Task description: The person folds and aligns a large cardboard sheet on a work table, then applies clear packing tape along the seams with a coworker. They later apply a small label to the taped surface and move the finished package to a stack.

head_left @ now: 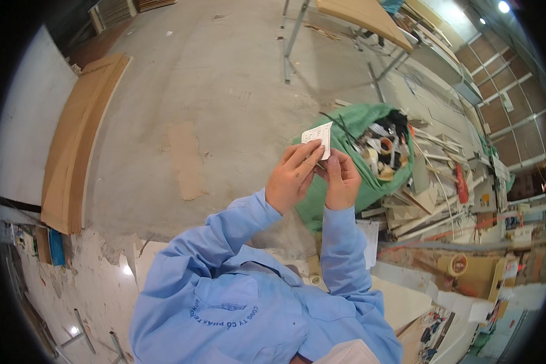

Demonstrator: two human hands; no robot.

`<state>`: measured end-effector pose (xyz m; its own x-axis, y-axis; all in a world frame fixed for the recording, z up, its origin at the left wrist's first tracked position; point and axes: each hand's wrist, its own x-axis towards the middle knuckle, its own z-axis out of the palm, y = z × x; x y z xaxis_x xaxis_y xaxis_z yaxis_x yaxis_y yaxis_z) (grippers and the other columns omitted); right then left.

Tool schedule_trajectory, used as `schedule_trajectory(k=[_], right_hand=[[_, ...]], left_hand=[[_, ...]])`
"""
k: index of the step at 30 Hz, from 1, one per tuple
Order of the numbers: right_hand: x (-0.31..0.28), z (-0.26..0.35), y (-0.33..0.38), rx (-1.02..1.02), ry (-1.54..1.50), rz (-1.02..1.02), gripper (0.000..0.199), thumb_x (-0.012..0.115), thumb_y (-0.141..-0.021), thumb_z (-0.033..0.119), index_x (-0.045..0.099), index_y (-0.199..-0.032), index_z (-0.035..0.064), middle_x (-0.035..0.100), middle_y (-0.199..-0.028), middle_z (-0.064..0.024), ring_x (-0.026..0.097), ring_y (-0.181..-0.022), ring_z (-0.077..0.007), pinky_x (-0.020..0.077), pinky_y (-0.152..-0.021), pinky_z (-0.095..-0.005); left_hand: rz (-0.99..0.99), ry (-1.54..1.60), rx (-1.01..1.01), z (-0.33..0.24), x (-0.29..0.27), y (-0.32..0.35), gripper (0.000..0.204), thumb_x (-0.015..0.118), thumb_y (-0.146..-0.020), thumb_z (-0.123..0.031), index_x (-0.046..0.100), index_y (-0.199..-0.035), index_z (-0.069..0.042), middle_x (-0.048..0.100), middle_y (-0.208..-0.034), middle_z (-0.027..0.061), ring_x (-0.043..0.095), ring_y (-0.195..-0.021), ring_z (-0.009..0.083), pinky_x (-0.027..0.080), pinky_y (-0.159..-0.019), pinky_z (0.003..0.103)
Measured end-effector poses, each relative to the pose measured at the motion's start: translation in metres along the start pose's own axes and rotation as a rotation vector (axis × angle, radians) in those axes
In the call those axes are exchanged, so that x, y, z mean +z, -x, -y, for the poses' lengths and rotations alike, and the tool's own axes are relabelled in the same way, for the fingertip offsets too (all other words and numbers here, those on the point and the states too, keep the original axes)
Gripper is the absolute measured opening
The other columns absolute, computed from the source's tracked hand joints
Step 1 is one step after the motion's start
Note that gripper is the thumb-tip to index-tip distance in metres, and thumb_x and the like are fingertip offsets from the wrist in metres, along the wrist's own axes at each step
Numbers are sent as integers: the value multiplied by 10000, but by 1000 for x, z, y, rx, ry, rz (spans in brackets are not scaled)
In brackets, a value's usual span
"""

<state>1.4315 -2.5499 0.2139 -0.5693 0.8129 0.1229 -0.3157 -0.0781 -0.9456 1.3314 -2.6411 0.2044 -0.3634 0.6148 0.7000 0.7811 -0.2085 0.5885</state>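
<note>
My left hand and my right hand are raised together in front of me, both pinching a small white paper slip with printing on it. The left thumb and fingers press on its lower left part, and the right fingers grip it from below right. Both arms wear light blue sleeves. Just behind the hands lies a green sack.
The green sack holds scrap and rubbish. Offcuts and boards are piled to the right. Brown sheets lean at the left wall. A metal-legged table stands at the back on the concrete floor. A tape roll lies lower right.
</note>
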Motion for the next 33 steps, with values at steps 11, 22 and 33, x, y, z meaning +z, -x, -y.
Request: schedule_trajectory(k=[11, 22, 33], right_hand=[[76, -74, -126, 65, 0, 221, 172, 559, -957, 97, 623, -1047, -35, 669, -964, -71, 644, -896, -143, 579, -755, -308], [76, -107, -336, 52, -41, 316, 193, 538, -937, 3, 624, -1082, -91, 653, -1018, -138, 652, -907, -195, 587, -799, -332], [50, -106, -538, -200, 311, 219, 139, 642, -843, -30, 680, -976, -46, 698, -1007, -122, 676, -832, -154, 564, -724, -278]], left_hand=[[-130, -76, -184, 117, -50, -60, 374, 647, -769, 50, 641, -1138, -10, 621, -1196, 121, 600, -1024, 304, 510, -858, 359], [-75, -283, -106, 262, 6, -214, 216, 689, -793, -61, 675, -1009, -57, 691, -1049, 71, 683, -837, 246, 565, -698, 324], [47, -83, -166, 373, 88, -374, 199, 673, -791, 9, 674, -989, -14, 682, -1086, 126, 698, -868, 254, 580, -729, 304]])
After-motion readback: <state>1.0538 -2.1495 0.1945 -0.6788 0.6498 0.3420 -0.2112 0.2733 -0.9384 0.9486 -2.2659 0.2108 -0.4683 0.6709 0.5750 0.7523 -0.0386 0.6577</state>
